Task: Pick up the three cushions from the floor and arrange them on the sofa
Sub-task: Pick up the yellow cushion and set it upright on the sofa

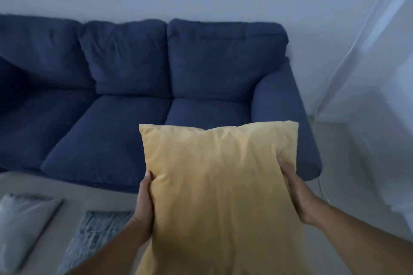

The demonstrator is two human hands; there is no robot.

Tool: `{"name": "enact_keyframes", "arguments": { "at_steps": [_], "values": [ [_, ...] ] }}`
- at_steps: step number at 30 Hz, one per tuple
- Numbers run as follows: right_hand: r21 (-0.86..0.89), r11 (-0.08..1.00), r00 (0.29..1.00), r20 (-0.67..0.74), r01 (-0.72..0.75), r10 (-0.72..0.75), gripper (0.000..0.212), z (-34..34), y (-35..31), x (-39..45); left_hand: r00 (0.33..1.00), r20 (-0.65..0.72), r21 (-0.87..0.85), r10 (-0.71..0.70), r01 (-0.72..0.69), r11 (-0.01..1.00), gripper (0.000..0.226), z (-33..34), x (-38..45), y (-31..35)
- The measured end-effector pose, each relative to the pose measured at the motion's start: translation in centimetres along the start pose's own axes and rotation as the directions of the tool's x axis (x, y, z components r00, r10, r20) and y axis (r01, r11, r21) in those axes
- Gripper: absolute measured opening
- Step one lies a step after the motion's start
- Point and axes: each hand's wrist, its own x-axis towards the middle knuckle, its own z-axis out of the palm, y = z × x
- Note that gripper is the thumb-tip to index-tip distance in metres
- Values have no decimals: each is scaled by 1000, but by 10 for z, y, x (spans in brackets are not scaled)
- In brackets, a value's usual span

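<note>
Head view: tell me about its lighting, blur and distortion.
Head view: dim, bluish light; soft motion blur throughout, worst on the grey cushion and patterned cushion on the floor; wide-angle bending curves the sofa edges; the yellow cushion between left hand and right hand is clearest; no glare.

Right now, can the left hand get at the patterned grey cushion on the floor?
Probably not yet: the left hand and right hand both clamp the yellow cushion. The patterned grey cushion lies uncovered below the left forearm, so a freed hand likely could.
</note>
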Motion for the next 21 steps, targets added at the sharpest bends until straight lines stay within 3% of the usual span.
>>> {"name": "enact_keyframes", "arguments": {
  "at_steps": [4,9,12,13,19,21],
  "values": [
    [15,999,999,2,47,-47,114,-5,-45,-25,997,6,56,77,-77,995,64,23,-32,61],
    [17,982,983,-12,186,-186,110,6,-107,-59,998,34,31,57,-58,998,70,43,-53,125],
    [28,965,965,-46,261,-259,79,17,-142,-71,992,50,-3,115,-115,993,66,55,-59,164],
    [17,963,962,-50,270,-269,79,19,-152,-73,990,50,-14,132,-132,991,66,59,-58,176],
    [-3,958,956,-65,285,-285,101,35,-206,-58,977,122,-35,177,-174,984,60,78,-39,242],
    [-12,953,948,-98,302,-302,118,43,-225,-45,970,165,-29,176,-174,984,62,87,-25,265]
  ]
}}
